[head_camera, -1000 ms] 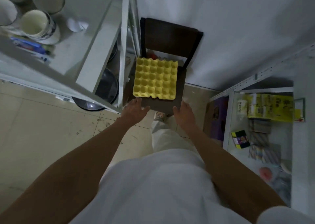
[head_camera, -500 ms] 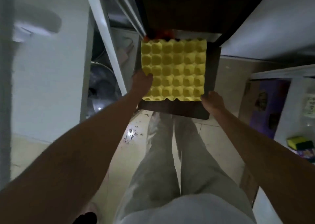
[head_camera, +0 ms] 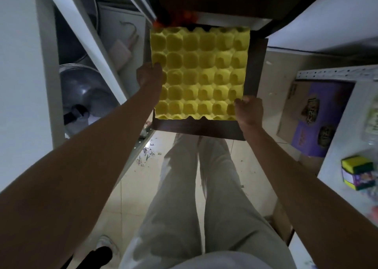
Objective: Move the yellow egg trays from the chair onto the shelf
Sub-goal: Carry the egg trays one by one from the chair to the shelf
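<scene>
The yellow egg trays [head_camera: 199,72] lie as a stack on the dark brown chair seat [head_camera: 196,126], straight ahead of me. My left hand [head_camera: 148,74] grips the stack's left edge, thumb over the rim. My right hand [head_camera: 248,110] holds the near right corner, fingers curled over the edge. How many trays are in the stack is hidden from above. The white metal shelf [head_camera: 86,35] stands to the left of the chair.
A round metal lid and pots [head_camera: 83,93] fill the left shelf's lower level. A purple cardboard box [head_camera: 319,117] sits on the floor at right, under a second white shelf [head_camera: 347,166] carrying a small yellow-green box [head_camera: 357,171]. My legs stand before the chair.
I have leaned in closer over the chair. Both hands went from the seat's front edge to the trays: the left onto the left edge, the right onto the near right corner.
</scene>
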